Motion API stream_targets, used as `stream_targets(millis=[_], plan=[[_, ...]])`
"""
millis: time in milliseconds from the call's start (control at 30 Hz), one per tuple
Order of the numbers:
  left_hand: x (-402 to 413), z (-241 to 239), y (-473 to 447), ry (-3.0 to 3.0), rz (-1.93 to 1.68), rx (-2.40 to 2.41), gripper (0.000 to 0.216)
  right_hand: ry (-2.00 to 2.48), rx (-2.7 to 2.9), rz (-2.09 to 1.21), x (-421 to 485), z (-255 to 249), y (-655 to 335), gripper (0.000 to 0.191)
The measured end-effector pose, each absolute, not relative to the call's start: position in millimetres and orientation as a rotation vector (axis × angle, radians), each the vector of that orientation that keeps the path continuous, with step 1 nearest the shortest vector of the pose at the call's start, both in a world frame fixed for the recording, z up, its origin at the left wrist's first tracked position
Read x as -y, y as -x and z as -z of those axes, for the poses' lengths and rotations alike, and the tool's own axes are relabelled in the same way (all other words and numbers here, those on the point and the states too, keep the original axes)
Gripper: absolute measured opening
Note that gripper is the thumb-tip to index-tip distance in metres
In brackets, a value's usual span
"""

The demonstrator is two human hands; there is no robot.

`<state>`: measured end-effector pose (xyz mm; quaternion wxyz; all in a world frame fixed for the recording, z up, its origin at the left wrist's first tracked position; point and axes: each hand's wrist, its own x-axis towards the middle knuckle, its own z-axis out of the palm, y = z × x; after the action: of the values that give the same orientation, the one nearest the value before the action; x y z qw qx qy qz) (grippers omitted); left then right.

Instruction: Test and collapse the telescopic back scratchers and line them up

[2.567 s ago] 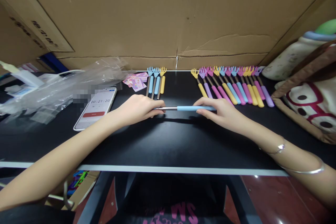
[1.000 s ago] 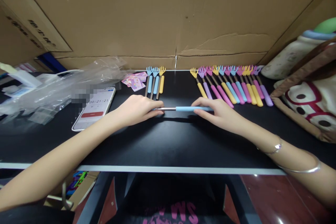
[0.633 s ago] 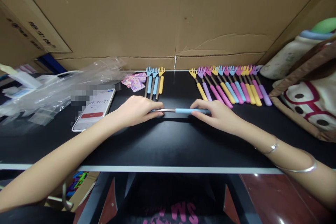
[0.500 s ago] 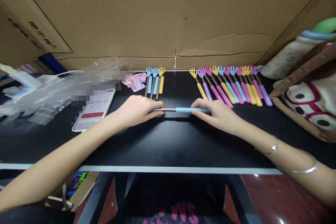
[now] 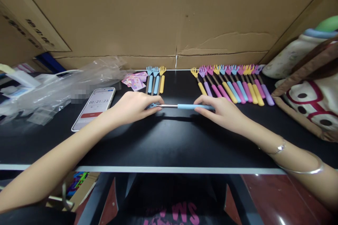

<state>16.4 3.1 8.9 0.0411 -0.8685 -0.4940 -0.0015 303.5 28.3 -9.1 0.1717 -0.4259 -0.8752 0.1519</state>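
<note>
A blue back scratcher with a metal rod lies level between my two hands above the black tabletop. My left hand pinches its claw end, which the fingers partly cover. Around the far part of the blue handle, my right hand is closed with thumb and fingers. Behind my left hand lie two blue back scratchers and a yellow one. Beyond my right hand, a row of several back scratchers in yellow, purple, pink and blue lies side by side.
A phone showing a running timer lies left of my left arm. Clear plastic bags and small pink cards are behind it. Cardboard walls the back. A brown-trimmed bag and a bottle stand at right.
Both hands have shifted slightly up and outward with the back scratcher. A little more metal rod and part of the blue claw end now show beside my left fingers.
</note>
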Motion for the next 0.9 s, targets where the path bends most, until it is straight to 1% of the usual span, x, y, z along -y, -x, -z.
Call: stream_targets(millis=[300,433,633,900], plan=[[-3,-6,-16,2.611,0.125,1.49,0.03,1.286,2.466,-0.427,-28,6,-304,0.03],[-4,-3,-16,2.584,0.155,1.465,0.03,1.245,2.502,-0.432,-29,10,-305,0.031],[-4,-2,-13,2.565,0.223,1.444,0.031,1.191,2.514,-0.355,-28,13,-305,0.025],[-1,-5,-19,2.608,0.106,1.462,0.031,1.111,2.52,-0.236,-30,19,-306,0.018]])
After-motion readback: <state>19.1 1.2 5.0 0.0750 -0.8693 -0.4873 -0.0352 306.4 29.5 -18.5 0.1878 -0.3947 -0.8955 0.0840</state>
